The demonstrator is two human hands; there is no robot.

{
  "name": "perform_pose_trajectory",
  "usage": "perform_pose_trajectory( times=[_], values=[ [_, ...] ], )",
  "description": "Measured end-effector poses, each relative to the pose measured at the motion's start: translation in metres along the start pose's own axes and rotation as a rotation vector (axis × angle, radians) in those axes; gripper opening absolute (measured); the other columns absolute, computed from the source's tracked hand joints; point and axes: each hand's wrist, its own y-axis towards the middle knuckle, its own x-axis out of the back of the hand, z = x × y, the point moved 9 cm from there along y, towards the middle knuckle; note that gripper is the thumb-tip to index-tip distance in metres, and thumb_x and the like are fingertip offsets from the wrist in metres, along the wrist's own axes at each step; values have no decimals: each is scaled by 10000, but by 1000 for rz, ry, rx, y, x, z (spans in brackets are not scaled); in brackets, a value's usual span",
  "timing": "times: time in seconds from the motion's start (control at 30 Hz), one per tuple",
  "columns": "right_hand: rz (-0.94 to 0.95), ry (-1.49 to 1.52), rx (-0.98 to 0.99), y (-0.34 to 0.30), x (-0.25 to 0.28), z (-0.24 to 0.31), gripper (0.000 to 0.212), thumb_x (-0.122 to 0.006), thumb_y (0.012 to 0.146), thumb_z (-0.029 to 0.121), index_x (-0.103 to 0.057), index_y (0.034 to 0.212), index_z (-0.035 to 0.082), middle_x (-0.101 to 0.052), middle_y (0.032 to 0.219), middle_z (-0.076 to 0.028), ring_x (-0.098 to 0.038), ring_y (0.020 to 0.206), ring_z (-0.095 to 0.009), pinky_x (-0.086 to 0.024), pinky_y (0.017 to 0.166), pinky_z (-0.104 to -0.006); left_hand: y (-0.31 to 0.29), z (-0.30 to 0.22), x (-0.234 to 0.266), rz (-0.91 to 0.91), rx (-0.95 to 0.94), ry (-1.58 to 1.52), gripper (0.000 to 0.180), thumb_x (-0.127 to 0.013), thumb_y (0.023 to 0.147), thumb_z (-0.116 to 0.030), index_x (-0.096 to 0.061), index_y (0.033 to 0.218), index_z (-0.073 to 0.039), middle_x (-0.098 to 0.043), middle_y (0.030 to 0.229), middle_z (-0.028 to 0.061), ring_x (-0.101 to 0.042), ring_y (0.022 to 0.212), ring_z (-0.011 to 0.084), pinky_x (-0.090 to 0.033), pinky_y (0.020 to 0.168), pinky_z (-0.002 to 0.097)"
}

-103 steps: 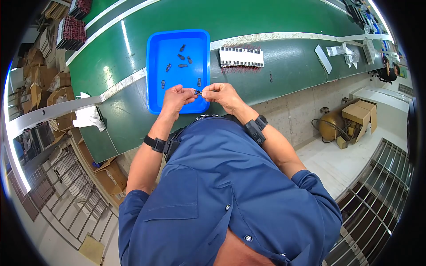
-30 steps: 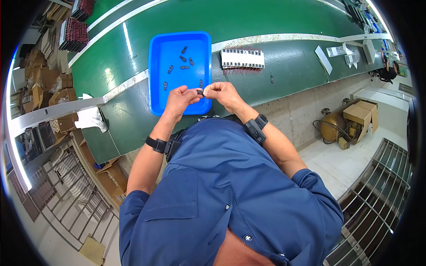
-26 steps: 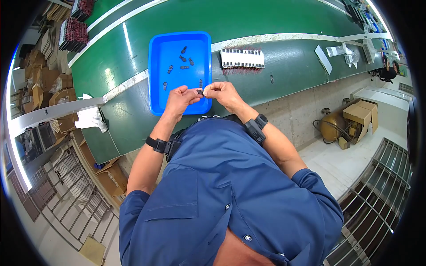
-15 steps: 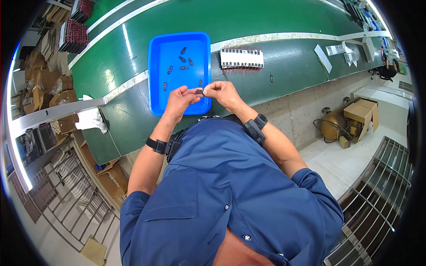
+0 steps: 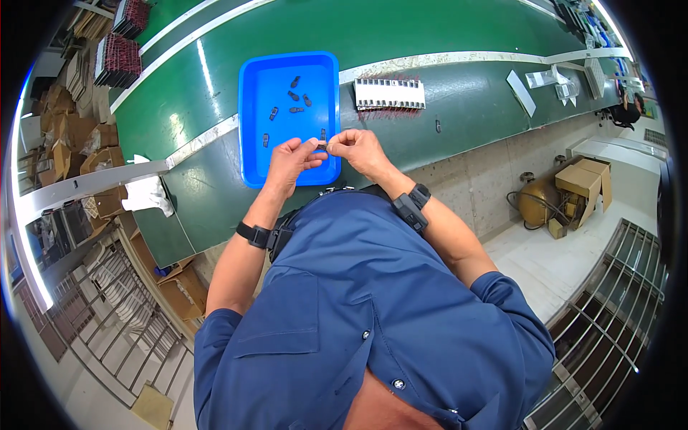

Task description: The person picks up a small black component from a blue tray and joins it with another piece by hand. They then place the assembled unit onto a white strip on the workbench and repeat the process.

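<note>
Pinched between fingertips of left hand and right hand, a small dark metal part hangs at frame centre, over the shallow blue plastic tray holding loose matching pieces, so drops stay contained.

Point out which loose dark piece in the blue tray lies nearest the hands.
The dark piece by the blue tray right wall, just above the fingertips; the others lie farther up.

tray: bright blue, dotted with small dark parts | belt, top of frame: deep green, pale stripe seen | shirt: plain navy | wristbands: black | cloth, left: white
</note>
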Motion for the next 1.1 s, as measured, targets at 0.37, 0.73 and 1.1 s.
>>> perform_pose_trajectory(
  times=[0.37, 0.73, 1.1],
  values=[
    [-26, -27, 14, 5, 2, -7, 123, -704, 824, 113, -710, 851, -7, -674, 780, -18, -581, 706, -63, -466, 628, -245, 5, 0, 2, -15, -72, 37, 102, -642, 925, -75, -576, 898, -1, -712, 1001, 171, -726, 821, 201, -589, 675, 254],
    [-38, -30, 9, 2, 6, -4, 115, -713, 808, 109, -703, 848, 2, -676, 791, -23, -585, 715, -70, -471, 635, -247, 7, 2, -1, -13, -86, 57, 111, -641, 915, -45, -555, 849, -20, -707, 1040, 190, -716, 821, 195, -594, 690, 258],
    [-19, -58, 31, 0, 8, 0, 121, -742, 829, 81, -677, 893, 3, -678, 835, -15, -595, 750, -57, -472, 661, -220, 5, 0, -7, 2, -79, 71, 90, -671, 908, -61, -608, 897, 2, -713, 1033, 168, -710, 837, 183, -592, 730, 265]
  ],
)
